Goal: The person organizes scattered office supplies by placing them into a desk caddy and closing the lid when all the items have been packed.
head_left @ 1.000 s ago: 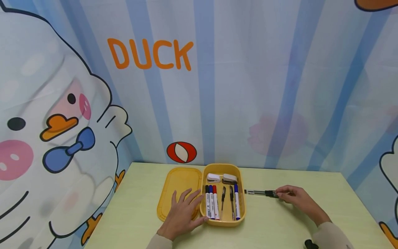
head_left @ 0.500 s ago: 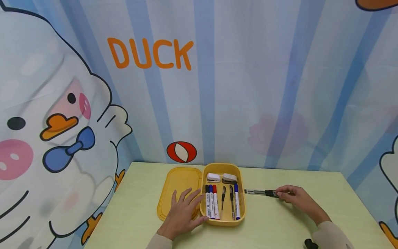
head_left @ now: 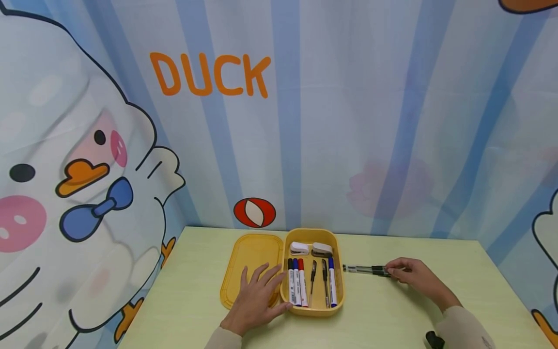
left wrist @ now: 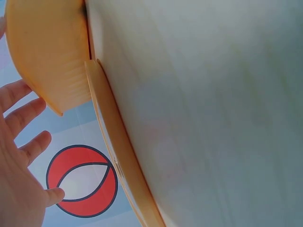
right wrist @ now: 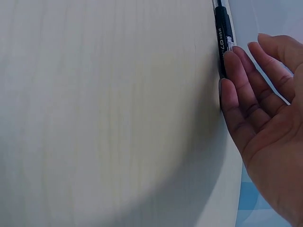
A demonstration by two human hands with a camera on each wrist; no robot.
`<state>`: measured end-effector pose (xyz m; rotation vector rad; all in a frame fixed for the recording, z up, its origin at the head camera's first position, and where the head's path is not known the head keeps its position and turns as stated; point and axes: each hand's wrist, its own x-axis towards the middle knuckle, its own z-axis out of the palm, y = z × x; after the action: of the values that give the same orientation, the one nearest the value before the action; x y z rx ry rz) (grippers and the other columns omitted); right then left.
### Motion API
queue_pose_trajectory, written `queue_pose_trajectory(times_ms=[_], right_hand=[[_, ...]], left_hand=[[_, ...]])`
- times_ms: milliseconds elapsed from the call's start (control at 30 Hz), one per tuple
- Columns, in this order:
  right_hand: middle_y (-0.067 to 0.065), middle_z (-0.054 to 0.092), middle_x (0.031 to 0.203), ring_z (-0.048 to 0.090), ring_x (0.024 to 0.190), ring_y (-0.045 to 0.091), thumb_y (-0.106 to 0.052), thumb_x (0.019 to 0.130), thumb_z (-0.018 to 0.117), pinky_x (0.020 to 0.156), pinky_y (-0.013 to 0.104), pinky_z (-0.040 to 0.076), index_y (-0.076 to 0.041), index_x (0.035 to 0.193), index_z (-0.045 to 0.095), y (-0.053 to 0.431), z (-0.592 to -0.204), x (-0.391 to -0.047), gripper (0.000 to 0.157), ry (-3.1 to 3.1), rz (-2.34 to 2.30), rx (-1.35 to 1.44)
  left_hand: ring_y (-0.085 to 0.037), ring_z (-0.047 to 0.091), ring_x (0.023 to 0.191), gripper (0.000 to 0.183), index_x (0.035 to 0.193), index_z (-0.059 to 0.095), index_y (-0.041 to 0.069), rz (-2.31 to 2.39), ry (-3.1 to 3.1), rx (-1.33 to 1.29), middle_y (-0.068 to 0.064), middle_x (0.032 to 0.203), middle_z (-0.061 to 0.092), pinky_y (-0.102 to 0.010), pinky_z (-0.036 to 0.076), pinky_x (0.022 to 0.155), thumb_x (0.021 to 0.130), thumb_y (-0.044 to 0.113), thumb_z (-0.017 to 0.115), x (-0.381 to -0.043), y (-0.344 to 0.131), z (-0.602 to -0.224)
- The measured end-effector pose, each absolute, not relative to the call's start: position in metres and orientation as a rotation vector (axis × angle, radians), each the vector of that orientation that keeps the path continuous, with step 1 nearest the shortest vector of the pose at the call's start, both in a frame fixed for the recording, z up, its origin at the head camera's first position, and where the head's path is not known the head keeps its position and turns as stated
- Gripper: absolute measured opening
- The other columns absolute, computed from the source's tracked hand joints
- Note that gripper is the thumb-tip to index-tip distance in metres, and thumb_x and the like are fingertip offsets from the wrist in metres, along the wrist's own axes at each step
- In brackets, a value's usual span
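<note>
My left hand [head_left: 259,298] rests with spread fingers at the near left side of a yellow box [head_left: 311,311], touching its rim. In the left wrist view the fingertips meet the box wall [left wrist: 52,52]. Inside the box lie two white staplers [head_left: 299,248], several whiteboard markers [head_left: 296,283] and two black pens [head_left: 313,278]. To the right of the box, my right hand [head_left: 416,278] holds the end of a black-and-clear pen [head_left: 364,269] between its fingertips. That pen lies on the table pointing at the box; whether a second lies against it, I cannot tell.
A yellow lid [head_left: 244,252] lies flat, left of the box. Near my right sleeve sits a small black object [head_left: 434,340]. Behind the pale table [head_left: 392,320] hangs a duck-print curtain [head_left: 340,121].
My right hand has shifted very slightly left and away from me at the pen's end. The left hand and the box contents stay as they were.
</note>
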<state>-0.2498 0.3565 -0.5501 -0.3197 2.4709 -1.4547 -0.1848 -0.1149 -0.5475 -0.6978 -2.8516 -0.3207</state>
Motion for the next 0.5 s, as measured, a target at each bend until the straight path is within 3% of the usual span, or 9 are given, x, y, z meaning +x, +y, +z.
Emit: queue_pose_trajectory(times_ms=[233,500], right_hand=[[0.017,0.070,0.110,0.067,0.090,0.019,-0.023,0.103,0.061,0.071,0.031,0.055,0.005,0.126,0.064,0.3554,-0.5474,-0.2477,0.036,2.493,-1.452,-0.295],[0.019,0.069,0.119,0.066,0.095,0.022,-0.020,0.100,0.065,0.074,0.032,0.054,0.004,0.125,0.064,0.3546,-0.5477,-0.2437,0.035,2.510,-1.400,-0.268]], left_hand=[[-0.031,0.037,0.145,0.072,0.146,0.055,0.030,-0.328,-2.847,-0.701,0.005,0.157,0.046,-0.079,0.019,0.110,0.088,0.074,0.055,-0.1861,-0.1140,-0.5453],[-0.032,0.038,0.144,0.073,0.145,0.055,0.029,-0.318,-2.856,-0.696,0.004,0.156,0.046,-0.079,0.021,0.110,0.088,0.074,0.056,-0.1845,-0.1144,-0.5453]])
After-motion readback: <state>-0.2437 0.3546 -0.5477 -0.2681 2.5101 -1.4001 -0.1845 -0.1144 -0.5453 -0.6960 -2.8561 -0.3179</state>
